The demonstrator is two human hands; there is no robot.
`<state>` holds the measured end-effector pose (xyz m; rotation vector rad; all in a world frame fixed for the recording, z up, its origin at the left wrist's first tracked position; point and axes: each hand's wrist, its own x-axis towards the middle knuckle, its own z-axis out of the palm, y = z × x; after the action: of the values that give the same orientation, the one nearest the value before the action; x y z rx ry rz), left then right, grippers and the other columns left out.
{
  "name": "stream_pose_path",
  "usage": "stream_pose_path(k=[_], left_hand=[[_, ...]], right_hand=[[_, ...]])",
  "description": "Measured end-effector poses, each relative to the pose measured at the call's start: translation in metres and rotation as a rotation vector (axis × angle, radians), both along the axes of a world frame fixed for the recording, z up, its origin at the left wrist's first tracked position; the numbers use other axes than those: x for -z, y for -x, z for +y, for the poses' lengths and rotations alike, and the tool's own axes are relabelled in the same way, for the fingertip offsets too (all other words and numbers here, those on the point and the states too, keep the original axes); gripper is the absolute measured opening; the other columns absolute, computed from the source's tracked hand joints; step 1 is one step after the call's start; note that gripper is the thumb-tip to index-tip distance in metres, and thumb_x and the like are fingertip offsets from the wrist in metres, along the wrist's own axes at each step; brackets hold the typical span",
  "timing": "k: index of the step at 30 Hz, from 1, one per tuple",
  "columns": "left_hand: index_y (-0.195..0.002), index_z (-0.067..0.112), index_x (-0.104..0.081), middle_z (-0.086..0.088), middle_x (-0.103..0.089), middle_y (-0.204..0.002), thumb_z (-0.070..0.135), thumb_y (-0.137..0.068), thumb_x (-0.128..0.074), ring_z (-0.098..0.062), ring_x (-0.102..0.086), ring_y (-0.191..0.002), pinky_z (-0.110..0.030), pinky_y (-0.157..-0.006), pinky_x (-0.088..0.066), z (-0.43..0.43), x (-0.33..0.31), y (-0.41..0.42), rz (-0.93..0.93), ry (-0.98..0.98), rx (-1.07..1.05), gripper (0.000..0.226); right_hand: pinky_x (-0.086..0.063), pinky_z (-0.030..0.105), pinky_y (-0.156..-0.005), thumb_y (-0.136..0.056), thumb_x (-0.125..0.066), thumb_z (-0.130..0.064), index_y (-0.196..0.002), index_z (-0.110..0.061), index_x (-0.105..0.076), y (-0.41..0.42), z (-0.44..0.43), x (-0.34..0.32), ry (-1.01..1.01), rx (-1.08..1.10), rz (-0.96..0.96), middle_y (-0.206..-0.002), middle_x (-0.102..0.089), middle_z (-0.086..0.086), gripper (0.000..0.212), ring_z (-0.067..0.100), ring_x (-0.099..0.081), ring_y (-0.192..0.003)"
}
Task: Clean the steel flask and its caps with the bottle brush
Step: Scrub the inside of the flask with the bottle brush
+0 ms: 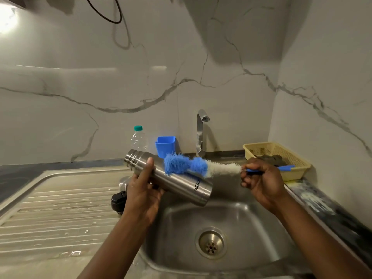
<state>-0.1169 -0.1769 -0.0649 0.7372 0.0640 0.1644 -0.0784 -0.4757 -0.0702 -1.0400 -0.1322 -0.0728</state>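
Left grip (144, 190) clamped round flask (177, 182), held tilted over sink (251, 218). Right grip (261, 182) closed on brush (189, 165) handle; blue bristles lie on flask wall. Best: long strokes end to end, rotate flask between passes, hold firm, since wet steel is likely slippery. Black cap (117, 200) lies beside left grip.

Room is lying open over the drainboard (50, 208) and sink basin (251, 224); the flask (177, 184), tap (200, 133), blue cup (165, 147) and basket (291, 174) are blocking the back.

Dim light; strong glare top-left on marble wall (120, 87); edges bend w/ wide lens; slightly soft.
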Motion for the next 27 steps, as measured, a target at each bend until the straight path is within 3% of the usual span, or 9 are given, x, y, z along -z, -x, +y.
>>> stream_pose_path(k=[5, 8, 12, 17, 23, 27], left_hand=[[-0.135, 0.012, -0.057, -0.01, -0.069, -0.113, 0.026, -0.082, -0.078, -0.027, -0.072, -0.106, -0.042, -0.077, -0.066, -0.006, -0.003, 0.001, -0.01, -0.022, 0.035, 0.059], [-0.14, 0.015, -0.055, -0.016, -0.065, -0.128, 0.025, -0.083, -0.076, -0.034, -0.069, -0.118, -0.047, -0.079, -0.066, -0.018, -0.009, -0.001, -0.008, -0.025, 0.103, 0.062], [-0.135, 0.012, -0.061, -0.015, -0.067, -0.126, 0.027, -0.084, -0.074, -0.031, -0.073, -0.112, -0.049, -0.08, -0.066, -0.026, -0.012, -0.008, -0.007, -0.015, 0.141, 0.054], [-0.13, 0.01, -0.061, -0.017, -0.068, -0.12, 0.026, -0.085, -0.073, -0.036, -0.07, -0.112, -0.046, -0.075, -0.067, -0.025, -0.005, -0.017, 0.002, -0.081, 0.111, 0.049], [-0.142, 0.017, -0.057, -0.019, -0.065, -0.131, 0.022, -0.083, -0.078, -0.038, -0.068, -0.119, -0.062, -0.093, -0.06, -0.024, 0.007, -0.02, 0.0, -0.157, 0.142, 0.063], [-0.14, 0.017, -0.058, -0.024, -0.065, -0.135, 0.019, -0.085, -0.077, -0.037, -0.071, -0.113, -0.064, -0.097, -0.057, -0.022, 0.012, -0.017, -0.04, -0.215, 0.138, 0.058]], right_hand=[[-0.041, 0.025, -0.043, -0.074, -0.048, -0.007, -0.061, -0.007, -0.054, 0.003, -0.02, -0.008, 0.008, 0.066, -0.023, -0.056, -0.052, 0.013, 0.014, 0.018, -0.041, -0.041], [-0.045, 0.029, -0.045, -0.082, -0.047, -0.005, -0.071, -0.004, -0.056, 0.002, -0.014, -0.003, -0.025, 0.051, -0.035, -0.06, -0.055, 0.013, 0.014, 0.017, -0.046, -0.046], [-0.052, 0.028, -0.053, -0.08, -0.055, -0.01, -0.075, -0.005, -0.063, 0.003, -0.001, -0.001, -0.048, -0.043, -0.023, -0.067, -0.06, 0.012, 0.011, 0.016, -0.052, -0.053], [-0.044, 0.026, -0.044, -0.09, -0.041, -0.001, -0.06, -0.011, -0.062, 0.0, -0.022, -0.004, -0.042, 0.067, -0.012, -0.061, -0.053, 0.011, 0.038, 0.015, -0.044, -0.044], [-0.056, 0.028, -0.056, -0.086, -0.054, -0.005, -0.072, -0.007, -0.068, 0.003, 0.005, 0.0, -0.04, -0.063, -0.054, -0.07, -0.063, 0.014, 0.02, 0.016, -0.056, -0.055], [-0.055, 0.028, -0.055, -0.086, -0.052, -0.003, -0.068, -0.009, -0.069, 0.007, -0.002, -0.007, -0.024, -0.022, -0.104, -0.066, -0.062, 0.012, 0.025, 0.017, -0.055, -0.055]])
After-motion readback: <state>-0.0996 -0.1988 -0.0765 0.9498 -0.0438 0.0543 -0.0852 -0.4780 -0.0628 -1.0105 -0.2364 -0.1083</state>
